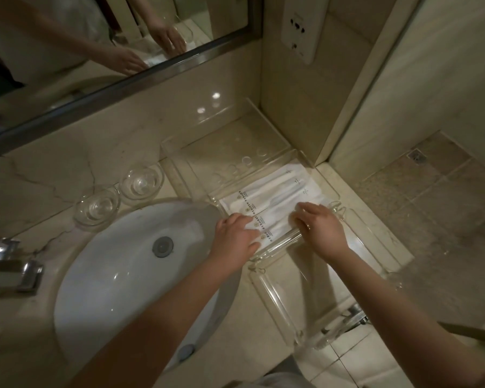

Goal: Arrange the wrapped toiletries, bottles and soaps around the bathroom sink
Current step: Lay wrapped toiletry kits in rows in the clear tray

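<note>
Beige marble table [375, 233], bathroom corner: white oval sink [109, 261] at 8 o'clock, two clear glasses [142, 182] at 10. Clear acrylic tray [235, 141], centre, holds white wrapped toiletries [277, 191]. Left hand [237, 236]: fingers flat on the packets. Right hand [319, 228]: fingers bent onto the packets, grip unclear.

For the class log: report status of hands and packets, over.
Left hand flat on packets. Right hand: fingertips on packets, grip unclear. Packets side by side in tray. Glasses apart, by sink.
</note>
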